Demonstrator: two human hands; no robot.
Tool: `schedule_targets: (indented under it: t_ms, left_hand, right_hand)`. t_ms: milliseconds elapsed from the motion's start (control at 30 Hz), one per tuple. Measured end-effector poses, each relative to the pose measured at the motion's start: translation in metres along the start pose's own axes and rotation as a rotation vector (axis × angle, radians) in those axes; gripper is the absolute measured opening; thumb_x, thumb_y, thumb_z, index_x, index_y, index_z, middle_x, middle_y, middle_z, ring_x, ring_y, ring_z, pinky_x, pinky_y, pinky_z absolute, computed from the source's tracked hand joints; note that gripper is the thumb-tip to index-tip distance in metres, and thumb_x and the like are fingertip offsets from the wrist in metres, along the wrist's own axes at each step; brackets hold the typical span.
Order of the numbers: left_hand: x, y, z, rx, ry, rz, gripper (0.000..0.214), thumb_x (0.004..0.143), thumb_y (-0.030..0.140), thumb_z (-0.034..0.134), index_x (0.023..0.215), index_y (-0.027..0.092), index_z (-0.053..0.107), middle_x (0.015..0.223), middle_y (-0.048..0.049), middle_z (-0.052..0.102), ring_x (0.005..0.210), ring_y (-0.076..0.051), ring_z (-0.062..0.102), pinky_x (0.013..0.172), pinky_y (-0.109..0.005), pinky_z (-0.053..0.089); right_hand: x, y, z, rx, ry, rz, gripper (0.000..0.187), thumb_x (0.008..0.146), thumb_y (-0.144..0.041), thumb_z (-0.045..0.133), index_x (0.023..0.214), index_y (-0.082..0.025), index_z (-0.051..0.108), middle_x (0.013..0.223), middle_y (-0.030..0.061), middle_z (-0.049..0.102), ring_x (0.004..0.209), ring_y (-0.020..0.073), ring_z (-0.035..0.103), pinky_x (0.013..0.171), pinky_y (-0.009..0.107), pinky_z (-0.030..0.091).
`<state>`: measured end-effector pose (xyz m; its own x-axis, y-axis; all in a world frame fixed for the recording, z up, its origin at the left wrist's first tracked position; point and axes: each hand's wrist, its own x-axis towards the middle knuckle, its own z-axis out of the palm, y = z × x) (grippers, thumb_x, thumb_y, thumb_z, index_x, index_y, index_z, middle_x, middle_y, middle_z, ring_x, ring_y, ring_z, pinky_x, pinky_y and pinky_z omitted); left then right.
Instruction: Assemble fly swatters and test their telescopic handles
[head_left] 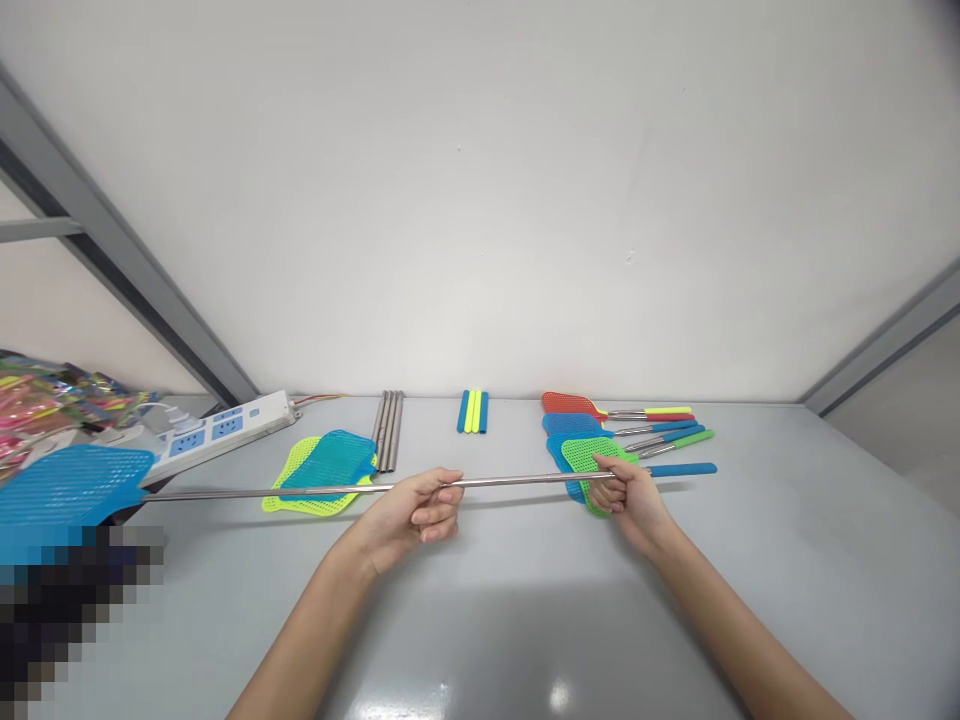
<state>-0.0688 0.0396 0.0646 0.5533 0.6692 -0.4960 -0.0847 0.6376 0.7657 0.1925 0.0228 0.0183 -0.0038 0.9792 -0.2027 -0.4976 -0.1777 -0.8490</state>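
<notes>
I hold a long fly swatter level above the grey table [525, 620]. Its blue mesh head [71, 485] is at the far left and its thin metal rod [300, 491] runs right to a blue handle [682, 468]. My left hand [416, 515] is closed around the rod near its middle. My right hand [626, 495] pinches the rod just before the blue handle. Under my right hand lies a pile of finished swatters [592, 440] with red, blue and green heads.
Loose yellow and blue mesh heads [322, 470] lie left of centre, beside a bundle of bare metal rods [388, 430]. Blue and yellow handle sleeves [472, 411] lie by the wall. A white power strip [217, 428] and colourful packaging [52, 395] sit at the left.
</notes>
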Motion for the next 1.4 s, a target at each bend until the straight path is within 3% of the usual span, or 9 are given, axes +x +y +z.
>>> schedule_targets:
  t_ms: [1167,1400]
  left_hand:
    - [0.002,0.000,-0.008,-0.007,0.016,0.073,0.029,0.072,0.030,0.047,0.049,0.017,0.038,0.033,0.0104,0.014,0.031,-0.005,0.022,0.047,-0.021,0.029]
    - [0.008,-0.007,0.001,0.070,0.031,0.092,0.032,0.073,0.034,0.043,0.046,0.018,0.036,0.032,0.0096,0.014,0.033,-0.006,0.025,0.046,-0.022,0.027]
  right_hand:
    - [0.018,-0.020,-0.033,0.064,0.117,-0.110,0.042,0.069,-0.023,0.051,0.042,-0.019,0.019,0.039,-0.0090,0.009,0.030,0.0038,0.012,0.032,0.022,0.017]
    - [0.020,-0.022,-0.040,0.042,0.152,-0.164,0.044,0.067,-0.024,0.053,0.042,-0.019,0.017,0.038,-0.0091,0.009,0.030,0.0038,0.013,0.031,0.022,0.017]
